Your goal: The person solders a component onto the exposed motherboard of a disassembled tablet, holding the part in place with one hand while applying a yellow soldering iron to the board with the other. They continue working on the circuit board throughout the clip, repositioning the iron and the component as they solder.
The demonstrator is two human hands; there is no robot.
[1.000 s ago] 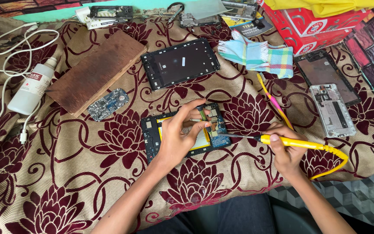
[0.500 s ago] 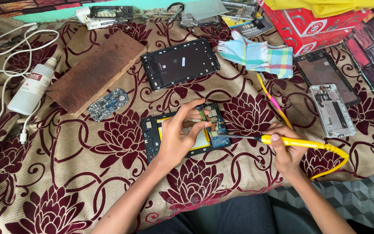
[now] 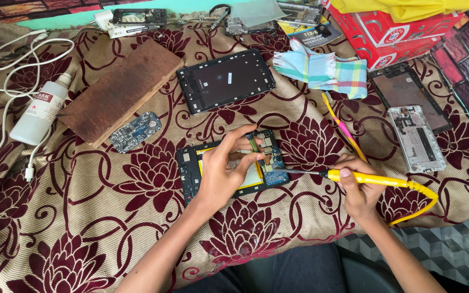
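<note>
Opened tablet (image 3: pixel 233 169) lies near the front edge of the flowered cloth (image 3: pixel 82 217), its circuit board bare. I see my left hand (image 3: pixel 225 172) resting on it, fingers pinching a small green part. My right hand (image 3: pixel 358 187) grips a yellow soldering iron (image 3: pixel 365 177), tip touching the board.

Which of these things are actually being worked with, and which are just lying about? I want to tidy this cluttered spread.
In use:
- opened tablet with blue circuit board and yellow-edged battery, under the left hand
- yellow-handled soldering iron, in the right hand

Lying about:
- brown wooden board
- black tablet frame
- white plastic bottle
- striped cloth
- small loose circuit board
</note>
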